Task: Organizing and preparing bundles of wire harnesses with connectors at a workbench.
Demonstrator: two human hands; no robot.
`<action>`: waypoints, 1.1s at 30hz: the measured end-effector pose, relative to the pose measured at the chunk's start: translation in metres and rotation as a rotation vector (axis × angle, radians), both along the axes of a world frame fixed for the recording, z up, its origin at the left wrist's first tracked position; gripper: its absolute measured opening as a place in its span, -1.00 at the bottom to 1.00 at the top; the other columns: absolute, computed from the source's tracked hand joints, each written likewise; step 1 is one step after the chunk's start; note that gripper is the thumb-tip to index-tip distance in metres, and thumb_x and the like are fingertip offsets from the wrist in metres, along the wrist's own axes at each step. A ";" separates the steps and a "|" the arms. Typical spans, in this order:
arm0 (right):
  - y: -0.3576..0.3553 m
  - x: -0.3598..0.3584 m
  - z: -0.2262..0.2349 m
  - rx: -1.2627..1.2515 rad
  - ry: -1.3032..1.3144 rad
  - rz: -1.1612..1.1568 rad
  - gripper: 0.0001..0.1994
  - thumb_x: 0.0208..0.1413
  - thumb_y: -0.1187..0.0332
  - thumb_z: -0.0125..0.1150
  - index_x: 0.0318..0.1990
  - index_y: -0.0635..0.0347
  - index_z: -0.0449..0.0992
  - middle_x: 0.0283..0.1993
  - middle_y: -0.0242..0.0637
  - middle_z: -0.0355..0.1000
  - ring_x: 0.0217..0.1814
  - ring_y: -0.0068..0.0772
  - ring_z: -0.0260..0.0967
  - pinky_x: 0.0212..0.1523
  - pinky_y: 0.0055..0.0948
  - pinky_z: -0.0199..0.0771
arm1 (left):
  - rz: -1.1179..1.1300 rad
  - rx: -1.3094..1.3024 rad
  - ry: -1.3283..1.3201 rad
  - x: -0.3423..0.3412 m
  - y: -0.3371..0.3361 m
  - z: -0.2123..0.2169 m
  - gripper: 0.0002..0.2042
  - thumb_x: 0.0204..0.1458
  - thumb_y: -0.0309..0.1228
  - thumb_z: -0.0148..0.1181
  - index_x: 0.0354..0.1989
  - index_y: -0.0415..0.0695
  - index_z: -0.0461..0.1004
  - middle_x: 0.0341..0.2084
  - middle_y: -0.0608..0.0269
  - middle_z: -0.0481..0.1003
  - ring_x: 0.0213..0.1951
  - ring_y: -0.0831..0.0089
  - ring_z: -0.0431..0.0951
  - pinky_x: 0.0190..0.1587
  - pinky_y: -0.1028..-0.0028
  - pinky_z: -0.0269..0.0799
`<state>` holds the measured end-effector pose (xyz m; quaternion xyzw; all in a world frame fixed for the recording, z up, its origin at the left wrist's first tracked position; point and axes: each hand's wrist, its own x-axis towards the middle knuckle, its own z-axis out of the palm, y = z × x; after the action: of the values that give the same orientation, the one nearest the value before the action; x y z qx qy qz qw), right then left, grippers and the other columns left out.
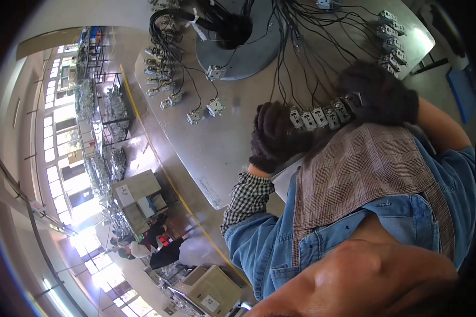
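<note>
A row of small silver metal connector blocks (317,117) with dark wires lies along the near edge of the table, right in front of my body. At the row's left end is my left hand (274,134), in a dark knitted glove, its fingers curled closed; its lower part reaches along the near side of the blocks. What those fingers hold, if anything, is hidden. My right hand (378,94), gloved too, closes round the right end of the row and covers the last blocks. Thin black wires (296,68) run from the blocks toward the middle of the table.
The grey metal table (195,153) carries a round dark base (238,58) with a cable bundle. More wired blocks lie at the left (158,74) and right (391,39). Beyond a yellow floor line stand cabinets (137,198), loaded racks (116,105) and people (148,245).
</note>
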<state>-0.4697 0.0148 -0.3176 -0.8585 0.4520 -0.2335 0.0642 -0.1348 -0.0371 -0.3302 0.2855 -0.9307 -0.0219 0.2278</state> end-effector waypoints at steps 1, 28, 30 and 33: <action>0.003 0.017 0.007 -0.086 -0.078 0.031 -0.44 -0.11 0.23 0.37 0.11 0.19 0.50 0.09 -0.08 0.47 0.18 0.00 0.44 0.23 -0.06 0.46 | -0.037 -0.054 0.083 -0.007 -0.002 -0.008 -0.14 -0.30 0.16 0.54 0.12 -0.19 0.44 0.05 -0.12 0.44 -0.09 -0.01 0.54 -0.05 0.08 0.49; -0.059 0.053 0.012 0.363 0.192 0.071 -0.59 0.01 -0.04 0.32 -0.11 0.02 0.54 -0.35 -0.23 0.54 -0.26 -0.09 0.56 -0.21 -0.12 0.54 | -0.033 0.509 -0.029 -0.045 -0.047 0.005 -0.41 -0.18 -0.13 0.56 0.03 -0.16 0.58 -0.23 -0.05 0.63 -0.18 0.06 0.66 -0.16 0.20 0.60; -0.055 0.049 0.013 0.468 0.233 0.070 -0.53 -0.01 -0.07 0.36 -0.06 0.02 0.54 -0.28 -0.22 0.56 -0.19 -0.07 0.57 -0.15 -0.09 0.54 | -0.045 0.499 -0.057 -0.049 -0.043 0.006 -0.39 -0.17 -0.12 0.55 0.06 -0.16 0.56 -0.19 -0.04 0.62 -0.17 0.07 0.66 -0.17 0.21 0.60; -0.045 0.036 0.011 0.288 0.230 0.094 -0.30 -0.07 -0.18 0.39 0.11 0.14 0.48 -0.03 -0.15 0.55 0.03 -0.05 0.53 0.01 -0.06 0.50 | -0.029 0.410 -0.200 -0.053 -0.031 0.011 -0.35 -0.17 -0.11 0.54 0.12 -0.14 0.52 -0.12 -0.01 0.60 -0.13 0.07 0.64 -0.14 0.21 0.59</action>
<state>-0.4339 -0.0307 -0.3069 -0.8817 0.4443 -0.0636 0.1452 -0.1877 -0.0680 -0.3192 0.3133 -0.9286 -0.1855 0.0711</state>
